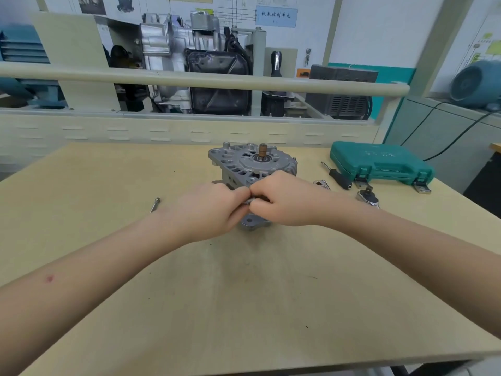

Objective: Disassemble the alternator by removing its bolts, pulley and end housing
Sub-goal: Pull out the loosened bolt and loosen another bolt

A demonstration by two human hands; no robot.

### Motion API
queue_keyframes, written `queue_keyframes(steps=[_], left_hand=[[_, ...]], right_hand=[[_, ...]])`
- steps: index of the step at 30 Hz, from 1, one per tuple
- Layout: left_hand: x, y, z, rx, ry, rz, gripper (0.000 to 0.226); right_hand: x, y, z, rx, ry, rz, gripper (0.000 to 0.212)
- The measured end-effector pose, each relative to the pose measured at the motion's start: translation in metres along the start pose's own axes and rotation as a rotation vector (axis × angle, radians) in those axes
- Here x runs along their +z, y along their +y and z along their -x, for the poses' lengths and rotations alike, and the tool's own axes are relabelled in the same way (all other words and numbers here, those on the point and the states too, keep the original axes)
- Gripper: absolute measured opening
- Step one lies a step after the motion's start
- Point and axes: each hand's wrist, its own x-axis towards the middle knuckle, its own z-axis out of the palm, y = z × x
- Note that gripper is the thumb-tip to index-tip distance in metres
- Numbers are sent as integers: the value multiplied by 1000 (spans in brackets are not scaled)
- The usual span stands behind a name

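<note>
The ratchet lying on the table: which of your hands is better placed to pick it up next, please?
Right, probably. The ratchet lies just beyond the right hand; the left hand would have to cross the alternator.

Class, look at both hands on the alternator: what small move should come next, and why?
Probably draw out the small metal part, likely a bolt, that both hands pinch at the alternator seam. One bolt already lies on the table, and the housing looks still joined.

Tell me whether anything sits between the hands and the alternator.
Nothing visible does. The left hand and right hand are both already at the near side of the alternator, fingers curled together on a small metal part there. The loose bolt lies off to the left, out of the way.
</note>
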Motion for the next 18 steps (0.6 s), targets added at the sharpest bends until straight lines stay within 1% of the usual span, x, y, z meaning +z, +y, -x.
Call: queue_keyframes(steps=[3, 6, 9, 11, 15, 18], left_hand=[[2, -3, 3, 23, 8, 87, 29], [2, -5, 6, 58, 58, 191, 30], [2, -4, 7, 99, 48, 202, 29], [5, -4, 7, 121, 40, 216, 28], [15, -1, 7, 108, -11, 130, 32], [21, 1, 6, 121, 3, 27, 34]], right_hand=[[0, 1, 0, -26, -22, 5, 23], [4, 4, 2, -47, 43, 29, 25], [9, 5, 4, -64, 78, 21, 32], [11, 7, 5, -68, 44, -31, 31], [18, 11, 4, -22, -38, -110, 24], [22, 14, 4, 21, -51, -156, 26]])
